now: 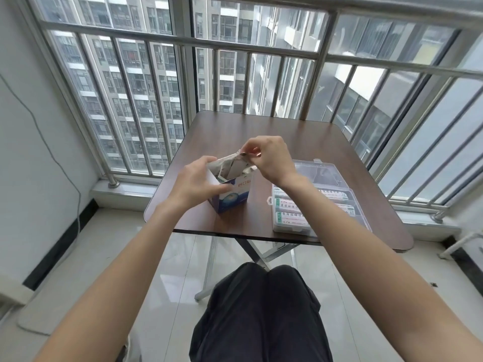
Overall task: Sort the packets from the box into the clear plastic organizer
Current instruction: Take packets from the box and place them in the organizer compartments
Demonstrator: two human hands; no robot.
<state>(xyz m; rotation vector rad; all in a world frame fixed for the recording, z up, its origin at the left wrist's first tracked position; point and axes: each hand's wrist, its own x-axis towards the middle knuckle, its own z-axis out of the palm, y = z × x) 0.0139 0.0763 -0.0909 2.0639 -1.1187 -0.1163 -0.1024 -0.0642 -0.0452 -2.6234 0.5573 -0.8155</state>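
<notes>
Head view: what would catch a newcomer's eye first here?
Two bare hands meet mid-table: the right hand pinches a bundle of packets out of the blue-and-white box, which the left hand steadies. To the right lies the clear plastic organizer, lid open, already holding labelled packets.

— What are the hands doing?
— The left hand [200, 185] is gripping the blue-and-white box [231, 195] on the brown table [326, 142]; the right hand [266, 159] is pinching packets [234, 165] at its open top.
— And the clear organizer [317, 202]?
— Lying open just right, holding packets.
</notes>
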